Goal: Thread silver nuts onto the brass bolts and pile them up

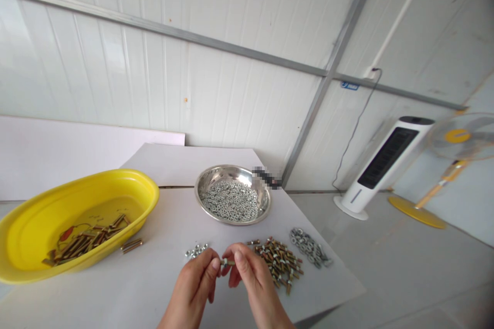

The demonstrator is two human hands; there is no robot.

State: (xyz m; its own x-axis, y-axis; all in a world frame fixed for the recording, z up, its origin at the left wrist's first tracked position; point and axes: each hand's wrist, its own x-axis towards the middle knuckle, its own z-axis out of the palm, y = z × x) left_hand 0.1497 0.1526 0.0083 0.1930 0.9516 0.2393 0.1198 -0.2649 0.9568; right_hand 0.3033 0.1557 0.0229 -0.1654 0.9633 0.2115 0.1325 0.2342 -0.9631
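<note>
above the table, left hand and right hand pinch one bolt.

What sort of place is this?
Probably a small prefab workshop for hand assembly of hardware: white ribbed panel walls, a steel bowl of nuts, and a pile of loose bolts on a white table.

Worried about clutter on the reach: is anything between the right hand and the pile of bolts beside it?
Nothing visible stands in the way: the right hand is right next to the pile of bolts, with no object between them.
</note>
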